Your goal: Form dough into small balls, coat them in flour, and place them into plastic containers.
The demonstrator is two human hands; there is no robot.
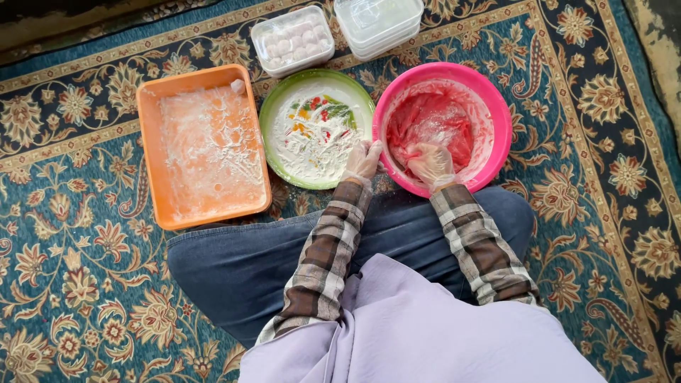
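Observation:
I sit cross-legged on a patterned carpet. A pink bowl (pixel 496 106) in front of my right knee holds red dough (pixel 425 128) dusted with white flour. My right hand (pixel 430 164), in a thin clear glove, is inside the bowl and presses into the dough at its near side. My left hand (pixel 363 160), also gloved, rests on the bowl's left rim, between it and a green-rimmed plate (pixel 273 113) covered in flour with coloured specks.
An orange rectangular tray (pixel 152 142) dusted with flour lies to the left of the plate. Beyond the plate stand a clear lidded box of white balls (pixel 292 39) and a stack of clear containers (pixel 378 25). My legs fill the near middle.

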